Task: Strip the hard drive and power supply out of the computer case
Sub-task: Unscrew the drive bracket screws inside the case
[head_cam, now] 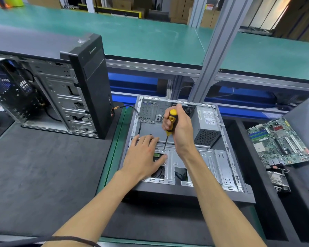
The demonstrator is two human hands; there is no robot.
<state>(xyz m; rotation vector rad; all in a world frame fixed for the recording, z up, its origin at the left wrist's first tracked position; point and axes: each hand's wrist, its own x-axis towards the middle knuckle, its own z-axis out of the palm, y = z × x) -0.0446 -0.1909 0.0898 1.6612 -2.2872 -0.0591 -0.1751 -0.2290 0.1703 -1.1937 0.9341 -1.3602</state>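
Both forearms reaching up from 6 o'clock toward centre frame. Left hand [144,155] lying flat, palm down, fingers straight and slightly spread toward 1 o'clock, thumb out toward 3 o'clock. Right hand [178,127] at 1 o'clock of it, raised, fingers curled in a fist round a yellow-and-black screwdriver [170,127], wrist bent.

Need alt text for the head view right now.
Right hand grips a yellow screwdriver, tip on a screw in the drive cage of an open computer case; left hand lies flat beside it. Power supply remains inside.
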